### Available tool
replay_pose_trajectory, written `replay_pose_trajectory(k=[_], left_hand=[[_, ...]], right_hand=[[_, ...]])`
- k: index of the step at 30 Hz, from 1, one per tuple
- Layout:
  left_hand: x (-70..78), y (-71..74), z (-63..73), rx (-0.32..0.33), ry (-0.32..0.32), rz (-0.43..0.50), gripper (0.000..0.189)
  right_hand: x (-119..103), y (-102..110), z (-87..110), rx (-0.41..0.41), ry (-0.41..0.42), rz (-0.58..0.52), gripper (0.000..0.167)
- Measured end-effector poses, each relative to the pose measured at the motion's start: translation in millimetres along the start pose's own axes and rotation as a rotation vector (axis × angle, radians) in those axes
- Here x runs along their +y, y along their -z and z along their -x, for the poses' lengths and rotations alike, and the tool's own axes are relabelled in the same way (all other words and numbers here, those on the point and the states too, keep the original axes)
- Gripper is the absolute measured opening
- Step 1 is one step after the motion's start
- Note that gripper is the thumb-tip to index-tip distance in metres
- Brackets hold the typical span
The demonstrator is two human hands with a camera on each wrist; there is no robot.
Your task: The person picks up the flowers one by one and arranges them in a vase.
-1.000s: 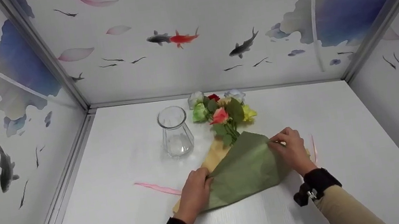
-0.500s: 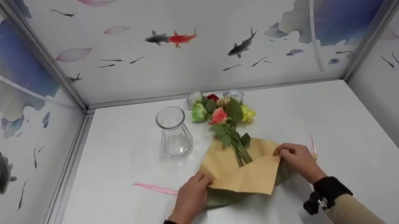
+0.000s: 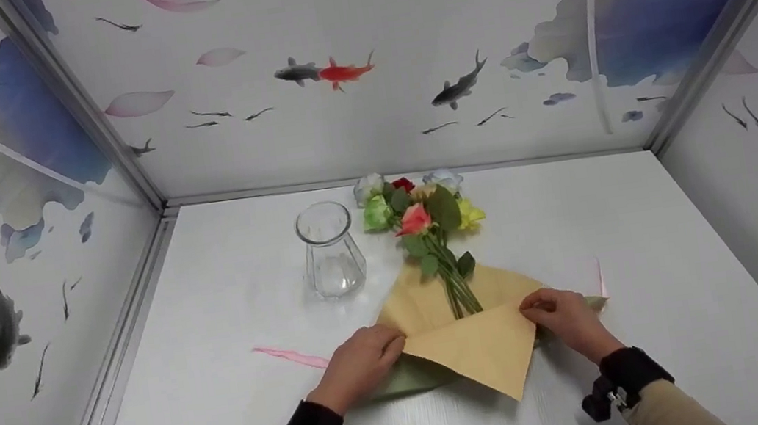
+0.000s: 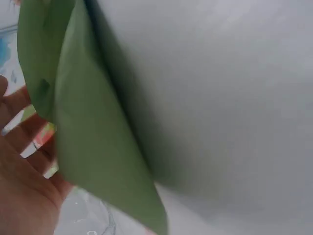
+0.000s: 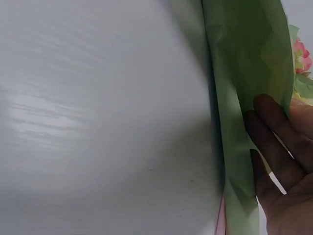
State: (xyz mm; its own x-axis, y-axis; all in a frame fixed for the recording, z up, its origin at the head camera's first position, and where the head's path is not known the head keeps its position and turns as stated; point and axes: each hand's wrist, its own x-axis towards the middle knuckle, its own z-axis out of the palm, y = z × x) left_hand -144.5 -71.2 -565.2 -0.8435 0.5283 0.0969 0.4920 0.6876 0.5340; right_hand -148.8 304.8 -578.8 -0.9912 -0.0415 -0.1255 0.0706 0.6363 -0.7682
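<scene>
Only in head view: stems (image 3: 458, 286) on paper (image 3: 484, 353)

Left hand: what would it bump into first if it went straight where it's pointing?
Past the tan wrapping paper it pinches, the left hand would probably meet green flower stems; depth is unclear.

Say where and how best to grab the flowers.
Probably by the bare stems, just above the paper flap that hides their lower ends, coming from the right and above. There they gather into a narrow bundle below the leaves and slant rightward. The blooms spread out at the far end and may crush; the vase stands to the left.
</scene>
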Motion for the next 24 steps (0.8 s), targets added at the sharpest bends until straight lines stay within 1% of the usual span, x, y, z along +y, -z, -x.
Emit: replay_pose_trajectory(k=[2,5,7,9,11,14,17,20,24], left_hand=[[0.2,5.8,-5.7,-0.037,-0.033,0.008,0.022],[0.7,15.3,-13.3,-0.102,-0.116,-0.045,0.024],[1.1,21.0,-18.1,-0.165,-0.151,-0.089,0.029],[0.9,25.0,-22.2,-0.247,-0.153,-0.136,0.037],[0.1,26.9,-26.2,-0.324,-0.145,-0.161,0.042],[-2.2,25.9,-29.7,-0.432,-0.093,-0.192,0.050],[-5.0,21.5,-30.3,-0.506,-0.045,-0.235,0.057],[-7.6,15.5,-28.2,-0.532,-0.041,-0.310,0.063],[-8.2,10.1,-24.3,-0.502,-0.051,-0.388,0.067]], right_hand=[[1,-2,1.4,0.006,0.014,0.007,0.012],[3,-4,4.2,0.018,0.047,0.025,0.012],[4,-6,5.4,0.026,0.079,0.046,0.011],[5,-7,5.6,0.030,0.114,0.067,0.010],[5,-9,6.4,0.033,0.142,0.081,0.009],[7,-11,6.7,0.037,0.166,0.106,0.009],[8,-12,7.4,0.042,0.176,0.127,0.010],[8,-11,7.6,0.044,0.172,0.129,0.009],[7,-10,7.7,0.046,0.147,0.119,0.009]])
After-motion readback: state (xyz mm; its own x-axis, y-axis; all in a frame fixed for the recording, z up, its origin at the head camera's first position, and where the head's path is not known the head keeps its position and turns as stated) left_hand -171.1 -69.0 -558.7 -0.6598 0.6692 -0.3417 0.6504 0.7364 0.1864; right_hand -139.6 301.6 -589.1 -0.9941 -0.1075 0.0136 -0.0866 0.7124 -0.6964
